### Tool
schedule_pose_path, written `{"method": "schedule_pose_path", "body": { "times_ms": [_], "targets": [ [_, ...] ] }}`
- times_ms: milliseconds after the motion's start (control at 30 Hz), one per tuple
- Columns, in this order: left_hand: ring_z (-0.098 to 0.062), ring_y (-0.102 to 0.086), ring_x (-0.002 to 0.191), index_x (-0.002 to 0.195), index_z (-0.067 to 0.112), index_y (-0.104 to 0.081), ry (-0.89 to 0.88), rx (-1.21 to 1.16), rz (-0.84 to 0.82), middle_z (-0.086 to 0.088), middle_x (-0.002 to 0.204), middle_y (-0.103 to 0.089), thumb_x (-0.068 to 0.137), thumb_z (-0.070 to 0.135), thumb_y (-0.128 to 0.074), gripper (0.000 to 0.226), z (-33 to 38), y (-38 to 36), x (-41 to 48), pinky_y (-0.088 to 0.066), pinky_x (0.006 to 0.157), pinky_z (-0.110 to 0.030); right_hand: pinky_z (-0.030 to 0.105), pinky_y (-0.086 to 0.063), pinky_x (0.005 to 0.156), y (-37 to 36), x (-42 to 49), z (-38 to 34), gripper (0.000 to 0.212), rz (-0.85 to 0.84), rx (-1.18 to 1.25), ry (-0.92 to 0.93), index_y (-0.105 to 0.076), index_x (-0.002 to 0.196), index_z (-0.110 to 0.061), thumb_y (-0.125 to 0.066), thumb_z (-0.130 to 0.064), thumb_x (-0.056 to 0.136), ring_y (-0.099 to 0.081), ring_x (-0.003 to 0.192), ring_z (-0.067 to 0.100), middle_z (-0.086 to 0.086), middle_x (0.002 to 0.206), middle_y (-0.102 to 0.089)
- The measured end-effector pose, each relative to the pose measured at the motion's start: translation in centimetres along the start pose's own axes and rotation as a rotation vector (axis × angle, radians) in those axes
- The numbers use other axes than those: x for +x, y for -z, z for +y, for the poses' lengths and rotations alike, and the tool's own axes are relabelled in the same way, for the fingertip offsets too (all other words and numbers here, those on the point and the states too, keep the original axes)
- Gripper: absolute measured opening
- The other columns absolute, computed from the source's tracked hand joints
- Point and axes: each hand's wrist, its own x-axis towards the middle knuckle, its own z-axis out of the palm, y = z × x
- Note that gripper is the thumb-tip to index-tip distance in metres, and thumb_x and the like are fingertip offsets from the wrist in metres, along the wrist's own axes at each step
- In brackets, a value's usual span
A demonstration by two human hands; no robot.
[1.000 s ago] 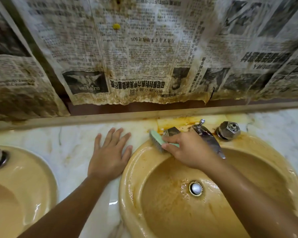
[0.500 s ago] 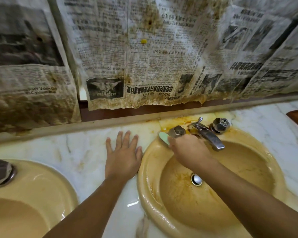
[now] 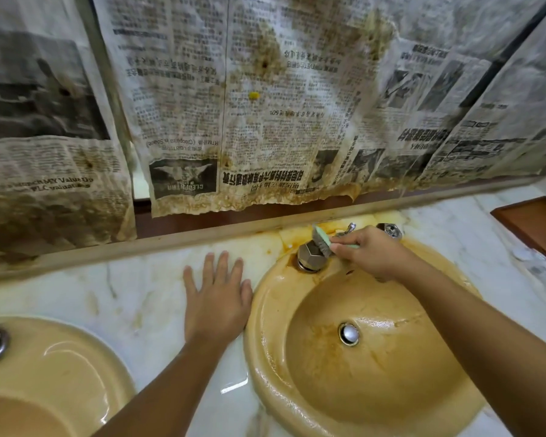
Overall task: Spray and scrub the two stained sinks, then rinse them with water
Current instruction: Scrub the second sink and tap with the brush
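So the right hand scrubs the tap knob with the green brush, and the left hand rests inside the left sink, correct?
No: the head view shows the left hand flat on the marble counter beside the right sink. The rest holds.

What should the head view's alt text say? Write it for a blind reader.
A right hand holds a green brush against the left tap handle of a brown-stained yellow sink. The left hand rests flat on the marble counter, beside a second sink.
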Motion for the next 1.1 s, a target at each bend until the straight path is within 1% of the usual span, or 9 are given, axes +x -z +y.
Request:
{"method": "schedule_pose_path", "body": {
  "times_ms": [167,300,400,500,700,800,900,1000,1100],
  "targets": [
    [-0.023,-0.001,0.159,0.161,0.033,-0.024,0.005,-0.005,0.006,0.002,0.171,-0.017,0.102,0.053,-0.004,0.066,0.0,0.0,0.1,0.001,0.122,-0.061,0.017,-0.039,0.046,1.8,2.9,-1.1,0.025,-0.099,-0.128,-0.028,-0.076,0.117,-0.036,-0.063,-0.048,0.099,-0.050,0.048,0.004,-0.016,0.049,-0.058],
    [-0.022,-0.001,0.159,0.161,0.033,-0.025,0.013,-0.005,0.010,0.002,0.171,-0.017,0.103,0.053,-0.006,0.064,0.1,0.0,0.0,0.000,0.123,-0.060,0.034,-0.058,0.055,-0.6,1.5,1.0,0.026,-0.030,0.164,-0.150,-0.079,0.111,-0.032,-0.064,-0.049,0.098,-0.060,0.054,0.024,0.003,0.083,-0.077],
    [-0.021,0.000,0.159,0.161,0.034,-0.023,0.020,-0.003,0.005,0.003,0.171,-0.015,0.103,0.054,-0.005,0.064,0.2,0.0,0.1,0.001,0.123,-0.060,0.021,-0.035,0.040,-4.8,-1.9,2.2,0.025,0.177,0.440,-0.208,-0.074,0.122,-0.029,-0.062,-0.037,0.102,-0.037,0.037,0.004,-0.015,0.067,-0.062],
    [-0.021,0.000,0.159,0.161,0.034,-0.023,0.017,-0.002,0.007,0.003,0.171,-0.015,0.103,0.054,-0.004,0.064,0.2,0.0,0.0,0.002,0.123,-0.059,0.027,-0.048,0.055,-10.1,-4.8,2.5,0.031,0.318,0.601,-0.269,-0.071,0.130,-0.026,-0.062,-0.037,0.102,-0.046,0.058,-0.010,-0.024,0.070,-0.053],
    [-0.019,0.004,0.158,0.162,0.035,-0.019,0.016,0.002,0.000,0.004,0.172,-0.011,0.103,0.054,-0.002,0.064,0.3,0.1,0.0,0.003,0.124,-0.058,0.024,-0.024,0.044,-14.0,-5.6,1.8,0.035,0.332,0.995,-0.360,-0.063,0.137,-0.033,-0.061,-0.039,0.103,-0.023,0.045,0.010,-0.018,0.046,-0.031],
    [-0.020,0.004,0.158,0.162,0.035,-0.018,0.010,0.005,-0.002,0.004,0.172,-0.011,0.103,0.054,-0.001,0.064,0.2,0.1,-0.1,0.003,0.124,-0.058,0.022,-0.036,0.051,-13.4,-6.6,2.2,0.034,0.276,0.774,-0.281,-0.066,0.135,-0.031,-0.061,-0.040,0.102,-0.040,0.052,-0.002,-0.024,0.047,-0.042],
    [-0.020,0.003,0.159,0.162,0.035,-0.020,0.008,-0.002,0.004,0.003,0.171,-0.012,0.103,0.055,-0.001,0.065,0.3,0.3,-0.1,0.003,0.124,-0.059,0.024,-0.048,0.064,-11.5,-7.0,2.3,0.031,0.160,0.384,-0.175,-0.071,0.128,-0.034,-0.063,-0.044,0.100,-0.064,0.073,0.007,-0.021,0.085,-0.073],
    [-0.020,0.002,0.158,0.162,0.034,-0.021,0.005,0.000,0.000,0.003,0.171,-0.014,0.103,0.054,-0.001,0.065,0.4,0.5,-0.3,0.003,0.124,-0.059,0.021,-0.045,0.067,-10.3,-5.7,1.2,0.036,0.112,0.244,-0.144,-0.068,0.134,-0.028,-0.061,-0.042,0.101,-0.063,0.086,0.008,-0.009,0.117,-0.075],
    [-0.020,0.001,0.158,0.162,0.034,-0.022,0.012,0.001,0.002,0.003,0.171,-0.014,0.103,0.054,-0.002,0.065,0.4,0.4,-0.2,0.003,0.123,-0.059,0.027,-0.050,0.072,-10.1,-4.9,-0.7,0.036,0.076,0.133,-0.107,-0.066,0.136,-0.029,-0.055,-0.041,0.104,-0.065,0.090,0.014,-0.001,0.113,-0.072]
  ]
}}
